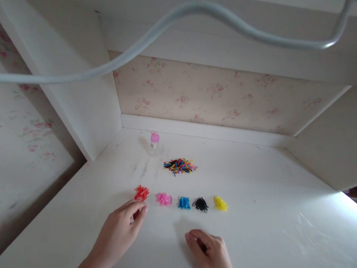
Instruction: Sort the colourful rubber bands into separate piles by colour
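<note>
My left hand point(123, 225) is just in front of a small pile of red rubber bands point(142, 193), thumb and forefinger pinched together; anything between them is too small to make out. Lower right of it, my right hand point(207, 251) hovers before the blue rubber bands point(184, 203) and black rubber bands point(201, 204). Its thumb and forefinger also meet, and whatever they may hold is hidden. Pink rubber bands point(164, 199) and yellow rubber bands point(220, 203) form separate piles in the same row. Behind the row lies a larger heap of mixed-colour rubber bands point(180, 166).
A small clear bottle with a pink lid point(154, 138) stands at the back left of the white desk point(265, 241). White side panels flank the desk. A pale cable point(205, 7) runs across the top of the view, below a shelf.
</note>
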A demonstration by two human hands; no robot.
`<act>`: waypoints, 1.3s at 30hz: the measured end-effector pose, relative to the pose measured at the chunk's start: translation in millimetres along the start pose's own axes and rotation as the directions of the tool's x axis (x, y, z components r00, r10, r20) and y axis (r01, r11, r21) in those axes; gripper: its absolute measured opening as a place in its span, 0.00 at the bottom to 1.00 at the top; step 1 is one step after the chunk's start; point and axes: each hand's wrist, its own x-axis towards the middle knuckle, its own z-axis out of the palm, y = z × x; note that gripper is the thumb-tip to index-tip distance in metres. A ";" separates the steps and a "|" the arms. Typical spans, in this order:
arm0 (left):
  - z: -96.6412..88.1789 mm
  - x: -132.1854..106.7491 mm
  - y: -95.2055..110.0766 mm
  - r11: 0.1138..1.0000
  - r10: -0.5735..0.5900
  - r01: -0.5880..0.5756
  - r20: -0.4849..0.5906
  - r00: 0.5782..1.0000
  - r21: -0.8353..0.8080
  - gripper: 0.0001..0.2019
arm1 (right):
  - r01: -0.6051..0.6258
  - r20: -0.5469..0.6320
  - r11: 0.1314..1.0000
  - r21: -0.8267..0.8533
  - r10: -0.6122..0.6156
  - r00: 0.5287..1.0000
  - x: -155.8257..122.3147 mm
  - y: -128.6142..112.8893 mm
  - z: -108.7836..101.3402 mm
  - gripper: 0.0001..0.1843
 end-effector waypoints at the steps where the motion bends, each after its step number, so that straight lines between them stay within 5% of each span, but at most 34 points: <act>1: 0.7 8.7 8.8 0.999 0.031 -0.032 0.021 0.999 0.040 0.12 | -0.001 -0.038 1.000 0.021 0.002 0.999 -3.6 4.3 0.6 0.24; 6: 17.0 63.7 41.2 0.958 0.072 -0.109 0.147 0.987 0.264 0.10 | 0.029 -0.126 0.993 0.110 -0.015 0.992 -6.8 9.1 2.2 0.24; 14: 50.2 124.6 43.9 0.906 0.036 -0.111 0.187 0.982 0.409 0.11 | 0.117 -0.093 0.980 0.159 -0.103 0.990 -7.7 11.8 -3.6 0.23; 25: 67.2 138.7 47.4 0.905 0.013 -0.083 0.169 0.986 0.418 0.11 | 0.117 -0.023 0.978 0.176 -0.114 0.993 -8.8 8.2 -13.8 0.22; 39: 27.4 127.4 31.0 0.924 0.069 -0.105 0.111 0.991 0.367 0.12 | 0.114 0.025 0.982 0.148 -0.119 0.993 -8.0 10.8 -12.5 0.22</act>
